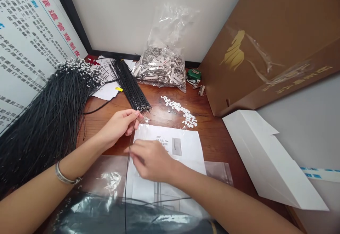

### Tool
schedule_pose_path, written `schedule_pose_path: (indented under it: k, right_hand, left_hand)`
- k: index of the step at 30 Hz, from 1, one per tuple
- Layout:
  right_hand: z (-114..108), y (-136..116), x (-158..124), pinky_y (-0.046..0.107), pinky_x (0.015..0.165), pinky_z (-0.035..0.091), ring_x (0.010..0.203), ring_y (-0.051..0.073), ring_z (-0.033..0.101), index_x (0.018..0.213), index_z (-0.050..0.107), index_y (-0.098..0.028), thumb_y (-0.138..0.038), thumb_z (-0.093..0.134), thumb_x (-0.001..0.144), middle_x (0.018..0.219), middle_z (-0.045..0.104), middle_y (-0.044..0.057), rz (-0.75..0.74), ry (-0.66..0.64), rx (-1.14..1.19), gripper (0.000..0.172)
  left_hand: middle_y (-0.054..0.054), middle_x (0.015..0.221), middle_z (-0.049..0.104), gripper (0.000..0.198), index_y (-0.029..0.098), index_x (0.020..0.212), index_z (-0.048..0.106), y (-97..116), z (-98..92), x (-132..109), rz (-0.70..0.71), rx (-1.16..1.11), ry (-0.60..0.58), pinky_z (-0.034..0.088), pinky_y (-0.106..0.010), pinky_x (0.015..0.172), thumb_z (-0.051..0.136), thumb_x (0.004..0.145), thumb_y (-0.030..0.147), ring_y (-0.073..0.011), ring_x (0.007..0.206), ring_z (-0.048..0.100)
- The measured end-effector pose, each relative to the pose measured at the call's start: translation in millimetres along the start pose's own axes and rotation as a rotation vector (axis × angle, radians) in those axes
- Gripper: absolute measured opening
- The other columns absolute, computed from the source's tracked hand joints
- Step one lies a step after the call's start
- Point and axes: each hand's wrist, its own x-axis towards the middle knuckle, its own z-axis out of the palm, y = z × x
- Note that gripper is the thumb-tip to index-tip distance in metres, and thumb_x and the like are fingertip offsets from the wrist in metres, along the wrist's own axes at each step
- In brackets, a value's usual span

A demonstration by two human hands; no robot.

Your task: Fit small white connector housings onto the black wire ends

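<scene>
A thin black wire [125, 191] hangs down across the printed sheet to the bottom of the view. My left hand [119, 127] is closed, its thumb and forefinger pinching the wire's upper end, which the fingers mostly hide. Just below, my right hand [152, 159] has its fingers pinched together at the same wire; its fingertips are slightly blurred. Beyond my left fingertips lies a tied bundle of black wires [130, 85]. Small white sleeve-like pieces [180, 110] are scattered on the table past the sheet.
A large heap of black wires with white ends [53, 113] fills the left side. A clear bag of metal strips [162, 66] stands at the back beside a green object [193, 74]. A brown box [265, 43] and folded white card [265, 156] border the right; plastic bags [111, 216] lie in front.
</scene>
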Motion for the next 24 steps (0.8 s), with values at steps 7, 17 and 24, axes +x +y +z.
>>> schedule_pose_path:
  k: [7, 17, 24]
  right_hand:
    - [-11, 16, 11, 0.022, 0.045, 0.033, 0.049, 0.008, 0.044, 0.086, 0.060, -0.018, -0.026, 0.058, 0.081, 0.071, 0.062, -0.001, 0.536, 0.522, 0.691, 0.009]
    - [-21, 36, 17, 0.023, 0.043, 0.032, 0.047, 0.006, 0.041, 0.088, 0.070, -0.019, -0.037, 0.070, 0.073, 0.073, 0.067, 0.001, 0.656, 0.611, 0.911, 0.023]
    - [-20, 36, 14, 0.026, 0.052, 0.044, 0.057, 0.013, 0.058, 0.092, 0.073, -0.019, -0.037, 0.074, 0.072, 0.061, 0.066, 0.001, 0.609, 0.476, 0.879, 0.027]
  left_hand:
    - [0.004, 0.053, 0.049, 0.024, 0.013, 0.084, 0.063, -12, 8.1, -5, 0.008, -0.139, -0.013, 0.028, -0.017, 0.037, 0.054, 0.087, 0.036, -0.0053, 0.038, 0.037]
    - [0.001, 0.065, 0.062, 0.035, 0.015, 0.087, 0.062, -25, 9.0, -14, 0.100, 0.012, -0.203, 0.037, -0.019, 0.038, 0.054, 0.088, 0.049, -0.0068, 0.040, 0.046]
    - [0.001, 0.054, 0.059, 0.043, 0.012, 0.070, 0.063, -24, 6.8, -14, 0.142, 0.045, -0.270, 0.039, -0.020, 0.044, 0.053, 0.090, 0.049, -0.0072, 0.042, 0.048]
